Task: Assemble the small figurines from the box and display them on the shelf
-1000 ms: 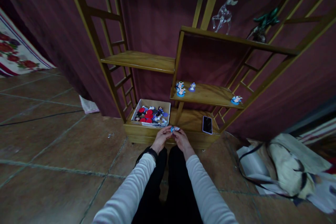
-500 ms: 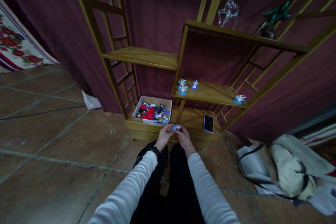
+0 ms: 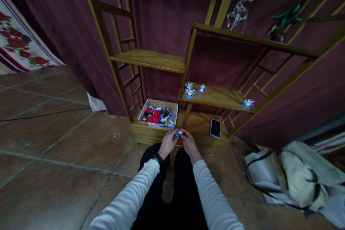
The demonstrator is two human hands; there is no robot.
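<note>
A small blue-and-white figurine is pinched between my two hands, just in front of the cabinet's low front edge. My left hand closes on its left side, and my right hand grips it from the right; the fingers cover much of it. Just beyond my left hand stands a shallow cardboard box of jumbled figurines, some with red round bases. Beyond my hands, on the middle shelf, are a figurine on a blue base, a purple-based one and another blue-based one at the right end.
A phone lies on the bottom board to the right. Higher up stand a clear glass deer and a dark green ornament. A bag with a black strap lies on the floor at the right.
Between my fingers the figurine has been turned, with its blue part now lower left and a pale part on top. The whole view has shifted slightly; the shelf items stay in place.
</note>
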